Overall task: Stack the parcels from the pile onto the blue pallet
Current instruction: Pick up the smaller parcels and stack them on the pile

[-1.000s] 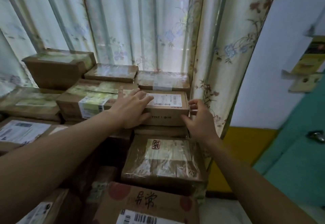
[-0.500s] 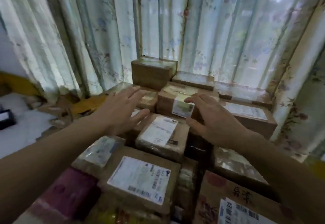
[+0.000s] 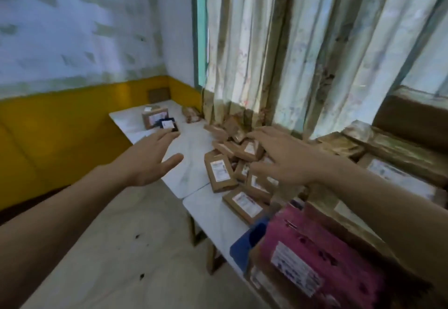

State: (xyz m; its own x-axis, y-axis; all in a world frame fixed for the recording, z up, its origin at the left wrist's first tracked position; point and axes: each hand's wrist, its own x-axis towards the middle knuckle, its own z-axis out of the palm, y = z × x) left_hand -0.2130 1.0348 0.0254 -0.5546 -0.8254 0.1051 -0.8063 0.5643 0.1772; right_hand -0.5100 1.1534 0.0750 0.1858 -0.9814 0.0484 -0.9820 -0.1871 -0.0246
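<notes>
Parcels (image 3: 232,160) are heaped on the counter (image 3: 191,172) right under the right hand (image 3: 283,160), fingers spread, holding nothing; left hand (image 3: 150,160) hangs wide beside them, also spread. Looks like reaching for the next one. Blue pallet (image 3: 244,243) peeks out nearer, under stacked boxes.

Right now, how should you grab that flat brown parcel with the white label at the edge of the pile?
Take the flat brown parcel by its two long edges, coming from above. It lies label-up on the white table, its left side clear of the pile, so a grip has room.
</notes>
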